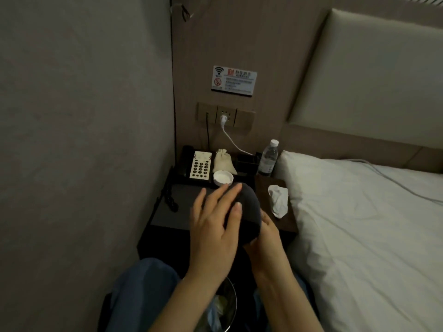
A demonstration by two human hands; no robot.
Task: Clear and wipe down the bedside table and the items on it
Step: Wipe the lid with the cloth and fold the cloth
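Cloth [249,212] lengthwise toward phone [195,164], both hands.

1 head-worn view looks steeply down, close over the bedside table [165,212].

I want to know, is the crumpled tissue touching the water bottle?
Apart. The head view shows bare wood between the crumpled tissue and the water bottle.

Dark bedside surface [167,212]: phone [195,164] at the back left, cloth pouch [223,161] and white dish [223,178] beside it, water bottle [268,158] right, crumpled tissue [278,200] near the bed.
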